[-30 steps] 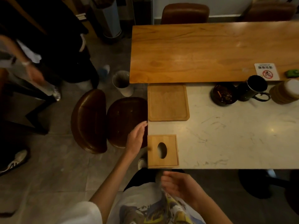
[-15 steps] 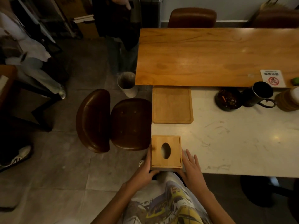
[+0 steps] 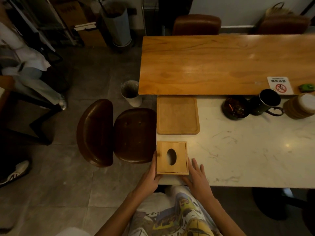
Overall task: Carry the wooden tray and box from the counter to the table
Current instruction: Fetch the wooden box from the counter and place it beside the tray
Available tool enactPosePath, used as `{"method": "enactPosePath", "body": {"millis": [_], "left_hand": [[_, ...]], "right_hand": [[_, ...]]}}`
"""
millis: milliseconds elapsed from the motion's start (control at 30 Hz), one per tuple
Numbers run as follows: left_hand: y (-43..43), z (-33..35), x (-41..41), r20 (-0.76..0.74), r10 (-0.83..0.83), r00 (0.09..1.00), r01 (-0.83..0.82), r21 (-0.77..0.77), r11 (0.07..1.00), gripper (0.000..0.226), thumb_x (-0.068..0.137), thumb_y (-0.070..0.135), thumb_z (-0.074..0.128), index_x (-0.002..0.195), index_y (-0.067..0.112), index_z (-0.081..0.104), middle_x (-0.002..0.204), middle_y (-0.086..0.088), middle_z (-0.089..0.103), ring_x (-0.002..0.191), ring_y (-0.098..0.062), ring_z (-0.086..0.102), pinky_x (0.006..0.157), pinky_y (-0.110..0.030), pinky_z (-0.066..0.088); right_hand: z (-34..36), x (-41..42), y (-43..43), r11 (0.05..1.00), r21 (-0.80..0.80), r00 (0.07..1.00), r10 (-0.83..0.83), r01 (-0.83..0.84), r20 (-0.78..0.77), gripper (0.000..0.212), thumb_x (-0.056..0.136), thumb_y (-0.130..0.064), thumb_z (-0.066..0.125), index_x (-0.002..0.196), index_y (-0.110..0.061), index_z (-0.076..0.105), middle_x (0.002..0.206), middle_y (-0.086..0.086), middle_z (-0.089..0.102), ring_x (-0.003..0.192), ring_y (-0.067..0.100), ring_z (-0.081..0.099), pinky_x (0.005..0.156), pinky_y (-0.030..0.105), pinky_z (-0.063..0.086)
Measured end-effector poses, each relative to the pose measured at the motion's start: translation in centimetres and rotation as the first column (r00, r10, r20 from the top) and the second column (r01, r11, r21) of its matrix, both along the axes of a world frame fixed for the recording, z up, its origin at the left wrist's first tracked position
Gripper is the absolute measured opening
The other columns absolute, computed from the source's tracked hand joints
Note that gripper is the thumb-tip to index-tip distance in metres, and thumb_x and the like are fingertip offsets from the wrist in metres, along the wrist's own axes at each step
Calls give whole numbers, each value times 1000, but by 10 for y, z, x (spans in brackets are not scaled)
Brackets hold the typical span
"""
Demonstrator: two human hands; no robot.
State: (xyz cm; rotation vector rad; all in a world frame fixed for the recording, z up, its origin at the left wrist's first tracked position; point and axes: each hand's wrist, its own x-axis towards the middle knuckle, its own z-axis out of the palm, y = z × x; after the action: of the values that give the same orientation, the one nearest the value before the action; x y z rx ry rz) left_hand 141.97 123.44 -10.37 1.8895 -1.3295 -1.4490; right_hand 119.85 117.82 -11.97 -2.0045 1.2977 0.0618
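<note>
A square wooden box with an oval hole in its lid stands at the near left corner of the white marble table. My left hand presses against the box's left side and near corner. My right hand lies flat against its right side, fingers stretched out on the marble. Both hands clasp the box between them. The flat wooden tray lies just beyond the box, along the table's left edge, untouched.
A long wooden table adjoins the marble one at the far side. A dark ashtray, a black mug and stacked coasters sit at right. A brown chair and a bin stand left of the table. A seated person's legs are at far left.
Both hands came in from the table's edge and closed on the two sides of the box. The box has barely moved. The standing person at left has left the view.
</note>
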Motion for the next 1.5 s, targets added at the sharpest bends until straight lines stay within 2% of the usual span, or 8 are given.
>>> {"method": "enactPosePath", "body": {"millis": [200, 367, 633, 833, 967, 1133, 1233, 1500], "left_hand": [[-1, 3, 1, -29, 41, 999, -41, 0, 999, 82, 103, 27, 48, 150, 46, -16, 156, 19, 14, 141, 0, 25, 109, -12, 26], [-2, 2, 2, -41, 58, 997, -58, 10, 998, 83, 102, 36, 49, 152, 43, -16, 155, 21, 14, 138, 4, 25, 102, 2, 24], [-1, 3, 5, -8, 9, 1000, -8, 17, 1000, 84, 100, 37, 48, 152, 44, -18, 163, 4, 21, 139, -5, 32, 111, -23, 33], [-1, 9, 4, -42, 39, 998, -39, 17, 999, 82, 101, 32, 49, 151, 46, -15, 153, 11, 30, 130, -2, 36, 105, -20, 34], [1, 7, 6, -40, 40, 998, -40, 13, 999, 83, 101, 32, 49, 152, 46, -15, 147, 12, 34, 126, -3, 41, 103, -23, 38], [0, 6, 4, -21, 33, 999, -33, 1, 999, 83, 101, 30, 50, 152, 43, -15, 145, 16, 30, 128, -3, 40, 104, -22, 37], [1, 1, 4, -12, 44, 999, -44, -31, 999, 83, 102, 27, 50, 153, 45, -13, 159, 15, 18, 140, -3, 30, 109, -20, 31], [-1, -2, 3, -33, 75, 997, -77, -59, 995, 81, 102, 28, 50, 151, 52, -10, 165, 14, 7, 147, 0, 16, 114, -21, 24]], "right_hand": [[0, 0, -1, 1000, 2, 1000, -21, 21, 14, 91, 86, -76, 9, 158, -20, 17, 164, 2, 22, 153, 25, 3, 124, 50, 4], [5, 3, -1, 999, 7, 999, -45, 45, 6, 76, 92, -59, 18, 158, -21, 15, 162, 5, 27, 153, 27, 7, 124, 51, 5], [8, 6, 0, 998, -12, 998, -56, 56, 4, 91, 86, -75, 7, 157, -19, 19, 161, 6, 27, 151, 24, 5, 123, 51, 6], [7, 6, -1, 998, -21, 998, -59, 59, -5, 99, 83, -79, -4, 157, -17, 22, 160, 8, 31, 151, 33, 15, 122, 53, 10], [8, 7, -2, 999, -16, 998, -44, 44, -42, 88, 87, -70, 9, 157, -19, 21, 160, 7, 32, 152, 32, 15, 122, 52, 10], [13, 9, -1, 999, -7, 999, -41, 41, -32, 81, 91, -65, 14, 157, -19, 17, 162, 7, 27, 152, 31, 12, 123, 50, 9], [13, 7, 0, 999, -17, 999, -47, 47, -8, 96, 83, -78, -1, 158, -20, 17, 162, 6, 27, 152, 31, 12, 123, 51, 10], [1, 3, 3, 997, -44, 997, -62, 64, 37, 70, 94, -58, 26, 156, -25, 23, 161, -2, 28, 151, 26, 12, 122, 55, 13]]}}
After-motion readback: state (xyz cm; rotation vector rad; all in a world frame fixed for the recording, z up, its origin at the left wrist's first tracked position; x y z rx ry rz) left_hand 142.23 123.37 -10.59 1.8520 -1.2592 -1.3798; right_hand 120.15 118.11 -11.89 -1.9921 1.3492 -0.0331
